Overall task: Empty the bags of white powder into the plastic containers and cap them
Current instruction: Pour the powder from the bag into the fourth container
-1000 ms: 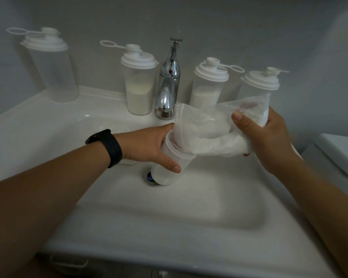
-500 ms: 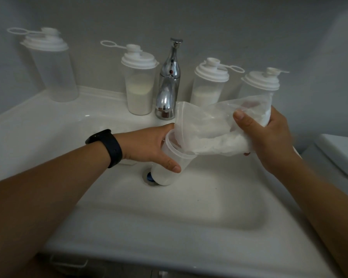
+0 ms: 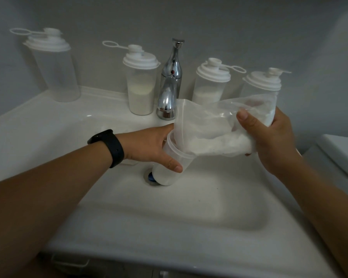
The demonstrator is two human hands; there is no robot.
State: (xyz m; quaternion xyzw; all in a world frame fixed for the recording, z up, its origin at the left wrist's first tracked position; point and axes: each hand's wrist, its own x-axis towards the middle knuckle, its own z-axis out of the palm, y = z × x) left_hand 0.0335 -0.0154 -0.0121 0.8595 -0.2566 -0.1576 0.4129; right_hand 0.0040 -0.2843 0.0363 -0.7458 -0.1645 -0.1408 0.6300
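Note:
My left hand (image 3: 149,145) grips an uncapped clear plastic container (image 3: 169,171), tilted to the right, its base over the sink drain. White powder lies in its bottom. My right hand (image 3: 269,137) grips the far end of a clear plastic bag of white powder (image 3: 209,129). The bag lies almost level, and its open mouth sits inside the container's rim. Most of the powder is still in the bag.
Several capped containers stand along the back of the white sink (image 3: 48,125): an empty one (image 3: 54,69) at far left, one with powder (image 3: 142,85) left of the chrome tap (image 3: 170,83), another (image 3: 209,83) right of it, one (image 3: 263,85) behind the bag. A toilet tank (image 3: 342,155) stands at right.
My right hand has lifted the bag's closed end slightly. The left hand and the container have stayed where they were.

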